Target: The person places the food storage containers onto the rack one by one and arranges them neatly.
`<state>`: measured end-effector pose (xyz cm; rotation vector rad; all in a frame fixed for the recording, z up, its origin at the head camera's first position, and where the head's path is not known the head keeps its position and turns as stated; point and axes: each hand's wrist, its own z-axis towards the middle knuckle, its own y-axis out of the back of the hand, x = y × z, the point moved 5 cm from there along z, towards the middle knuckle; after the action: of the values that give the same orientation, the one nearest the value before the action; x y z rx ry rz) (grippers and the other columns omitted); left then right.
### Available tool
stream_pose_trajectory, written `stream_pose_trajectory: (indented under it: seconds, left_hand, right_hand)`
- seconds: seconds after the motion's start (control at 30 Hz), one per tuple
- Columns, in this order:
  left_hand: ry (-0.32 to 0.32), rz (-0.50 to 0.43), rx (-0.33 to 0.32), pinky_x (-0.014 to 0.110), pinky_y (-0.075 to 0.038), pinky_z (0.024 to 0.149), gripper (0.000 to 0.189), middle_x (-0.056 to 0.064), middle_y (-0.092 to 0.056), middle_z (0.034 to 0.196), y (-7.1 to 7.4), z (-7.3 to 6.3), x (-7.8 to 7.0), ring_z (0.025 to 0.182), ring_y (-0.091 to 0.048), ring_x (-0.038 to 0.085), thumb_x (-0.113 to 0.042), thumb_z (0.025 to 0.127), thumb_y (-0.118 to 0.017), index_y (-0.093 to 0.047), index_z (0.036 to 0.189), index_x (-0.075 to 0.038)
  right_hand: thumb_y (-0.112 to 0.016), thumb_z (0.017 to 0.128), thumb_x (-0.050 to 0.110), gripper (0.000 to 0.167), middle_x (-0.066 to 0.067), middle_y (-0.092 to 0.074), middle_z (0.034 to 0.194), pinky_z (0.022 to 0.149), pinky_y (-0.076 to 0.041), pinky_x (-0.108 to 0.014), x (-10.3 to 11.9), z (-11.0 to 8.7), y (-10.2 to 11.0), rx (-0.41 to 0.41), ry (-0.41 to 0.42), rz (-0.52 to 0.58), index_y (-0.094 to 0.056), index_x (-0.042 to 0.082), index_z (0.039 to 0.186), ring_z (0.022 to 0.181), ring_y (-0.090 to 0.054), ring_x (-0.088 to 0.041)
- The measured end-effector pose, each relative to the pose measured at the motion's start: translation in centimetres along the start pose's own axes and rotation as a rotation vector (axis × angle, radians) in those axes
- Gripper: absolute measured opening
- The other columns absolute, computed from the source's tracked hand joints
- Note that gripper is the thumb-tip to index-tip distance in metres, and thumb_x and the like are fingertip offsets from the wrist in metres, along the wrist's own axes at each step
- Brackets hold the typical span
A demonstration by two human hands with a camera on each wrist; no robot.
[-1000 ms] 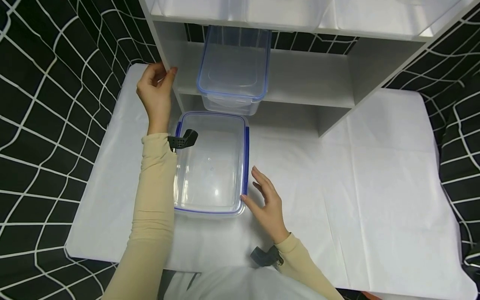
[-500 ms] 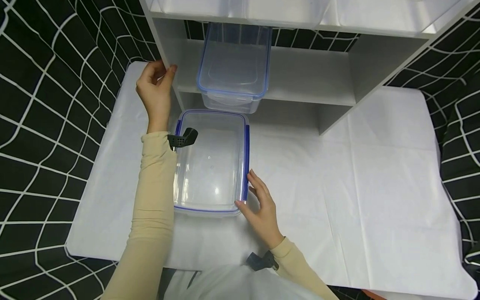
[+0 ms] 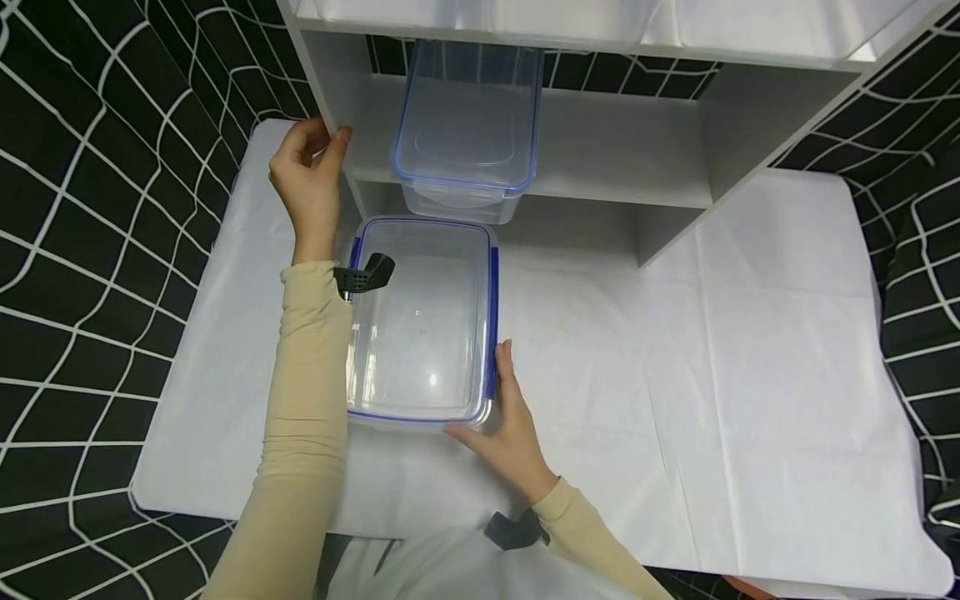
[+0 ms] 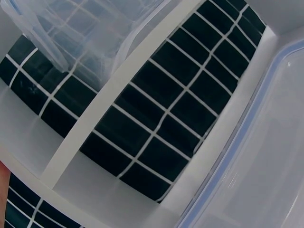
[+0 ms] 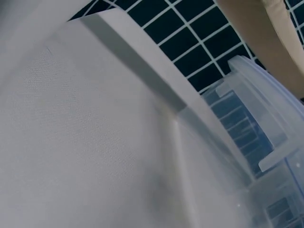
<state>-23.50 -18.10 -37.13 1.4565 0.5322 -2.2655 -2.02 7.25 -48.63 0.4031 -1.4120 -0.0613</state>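
Note:
In the head view a clear food container (image 3: 420, 333) with a blue-rimmed lid and blue side clips stands on the white-covered table, before the shelf unit. My right hand (image 3: 510, 442) holds its near right corner, thumb at the front edge and fingers along the right side. Higher up, my left hand (image 3: 309, 179) pinches the front edge of the shelf's left side panel (image 3: 330, 100); some of its fingers are hidden behind the panel. Part of the lidded container (image 4: 266, 166) fills the right of the left wrist view. The right wrist view shows the container's side (image 5: 275, 123) but no hand.
A second clear lidded container (image 3: 468, 125) sits on the middle shelf (image 3: 615, 158), its front jutting past the shelf edge. The left forearm (image 3: 307, 417) crosses the lower container's left side. Dark netting with white lines (image 3: 97, 250) surrounds the table (image 3: 787, 375).
My right hand has moved left and closer, from beside the container's right edge to round its near right corner. My left hand stays at the panel. The camera view shifts slightly.

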Motion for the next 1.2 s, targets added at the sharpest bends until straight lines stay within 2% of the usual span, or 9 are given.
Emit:
stream_pose_trajectory:
  seconds: [0.13,0.3,0.53,0.8,1.0,1.07,1.2]
  left_hand:
    - [0.022,-0.006,-0.003,0.025,-0.051,0.081,0.018,0.004,-0.065,0.086,0.0,0.1,0.2,0.084,-0.064,0.015,-0.003,0.082,-0.073,-0.068,0.095,0.008]
    - [0.051,-0.004,-0.008,0.025,-0.051,0.082,0.018,0.008,-0.066,0.088,0.0,0.1,0.2,0.084,-0.064,0.016,-0.001,0.081,-0.072,-0.068,0.096,0.008]
    - [0.124,-0.004,-0.005,0.024,-0.050,0.084,0.014,0.006,-0.066,0.087,0.0,-0.6,-2.1,0.085,-0.063,0.015,0.000,0.082,-0.071,-0.069,0.095,0.006]
    - [0.090,-0.009,-0.007,0.025,-0.051,0.083,0.017,0.007,-0.067,0.089,0.0,0.0,0.1,0.085,-0.064,0.015,-0.001,0.081,-0.072,-0.069,0.096,0.006]
    - [-0.006,-0.001,0.001,0.026,-0.052,0.082,0.019,0.011,-0.067,0.089,0.0,0.0,0.2,0.085,-0.065,0.016,-0.003,0.082,-0.072,-0.068,0.095,0.009]
    - [-0.011,0.000,0.004,0.026,-0.052,0.082,0.019,0.009,-0.066,0.089,0.0,0.0,0.1,0.085,-0.065,0.017,-0.003,0.082,-0.072,-0.068,0.095,0.009]
    - [0.035,-0.013,0.000,0.026,-0.051,0.082,0.017,0.004,-0.066,0.087,0.1,0.1,0.2,0.086,-0.065,0.017,-0.004,0.081,-0.073,-0.070,0.094,0.006]
  right_hand:
    - [-0.091,0.058,0.012,0.132,-0.016,0.004,0.157,0.111,-0.016,-0.052,0.0,0.1,-0.5,0.026,-0.009,-0.059,0.001,0.011,0.152,0.143,-0.004,-0.030]
    - [-0.093,0.053,0.014,0.136,-0.020,0.006,0.156,0.109,-0.016,-0.055,0.1,0.3,-0.8,0.010,0.033,-0.150,0.001,0.005,0.151,0.142,-0.002,-0.034]
    - [-0.093,0.052,0.012,0.133,-0.023,-0.001,0.155,0.109,-0.020,-0.051,0.1,0.3,-0.8,-0.021,0.097,-0.213,-0.003,-0.001,0.150,0.141,-0.009,-0.036]
    - [-0.093,0.053,0.015,0.129,-0.018,-0.008,0.156,0.109,-0.023,-0.048,-0.5,0.2,0.7,-0.045,0.123,-0.209,-0.010,0.005,0.151,0.141,-0.015,-0.033]
    - [-0.092,0.052,0.007,0.125,-0.017,-0.008,0.156,0.109,-0.024,-0.033,-1.2,0.0,2.2,-0.033,0.138,-0.110,-0.014,0.002,0.150,0.141,-0.015,-0.030]
    - [-0.090,0.053,-0.001,0.122,-0.018,-0.007,0.155,0.107,-0.027,-0.029,-1.3,-0.1,2.8,-0.018,0.154,-0.045,-0.014,-0.002,0.148,0.141,-0.015,-0.031]
    - [-0.085,0.051,-0.015,0.118,-0.027,-0.005,0.153,0.103,-0.031,-0.025,-0.7,-0.2,4.1,0.018,0.185,0.048,-0.013,-0.010,0.145,0.140,-0.014,-0.033]
